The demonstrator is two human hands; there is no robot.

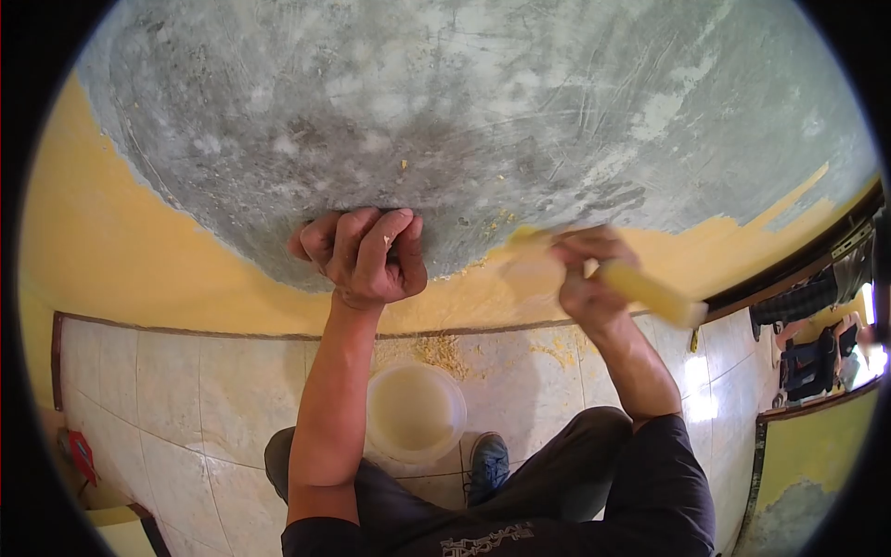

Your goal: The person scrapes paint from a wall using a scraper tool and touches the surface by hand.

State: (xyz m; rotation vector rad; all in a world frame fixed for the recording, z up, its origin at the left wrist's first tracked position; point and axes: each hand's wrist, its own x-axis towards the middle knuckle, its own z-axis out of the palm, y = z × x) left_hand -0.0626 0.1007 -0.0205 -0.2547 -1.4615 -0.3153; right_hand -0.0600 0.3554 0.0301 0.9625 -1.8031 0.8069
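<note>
My left hand (367, 260) is curled into a loose fist against the wall, beside the ragged edge between bare grey plaster (445, 121) and yellow paint (176, 255). Nothing shows in its fingers. To its right, my right hand (597, 269) grips a scraper with a pale yellow handle (654, 292). Motion smears the hand and the tool, and the scraper's working end points left toward the paint edge. Small yellow flakes (501, 223) cling to the wall near it.
A whitish round plastic tub (416, 413) stands on the tiled floor (232, 390) between my knees. Yellow paint chips (438, 355) lie along the wall's base. A red object (82, 455) is at far left. Through the doorway at right, a person (812, 362) is partly visible.
</note>
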